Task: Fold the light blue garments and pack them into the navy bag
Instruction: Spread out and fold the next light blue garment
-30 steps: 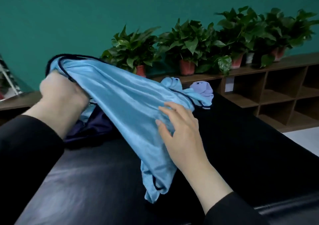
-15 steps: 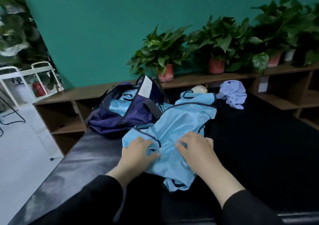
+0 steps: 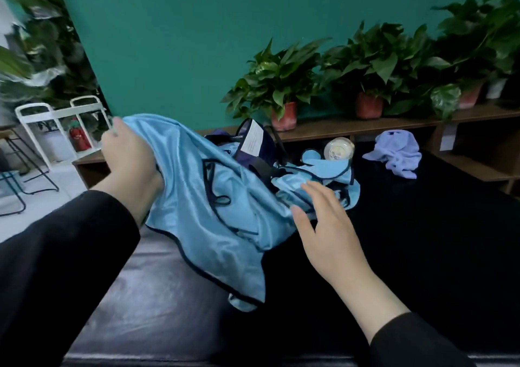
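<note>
Left hand [image 3: 128, 153] raised, gripping light blue garment [image 3: 202, 206]; right hand [image 3: 326, 223] flat, fingers spread on it.

Left hand [image 3: 128, 155] raised, fingers curled, gripping; right hand [image 3: 327, 226] low, fingers spread.

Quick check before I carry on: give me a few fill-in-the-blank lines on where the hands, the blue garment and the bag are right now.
1. The left hand grips the light blue garment and holds its edge ____ the black table.
2. The right hand has its fingers ____ and rests on the garment.
3. The navy bag lies ____ the lifted garment.
4. The crumpled cloth far right on the table is ____ in colour.

Missing words: above; straight; behind; lilac
</note>
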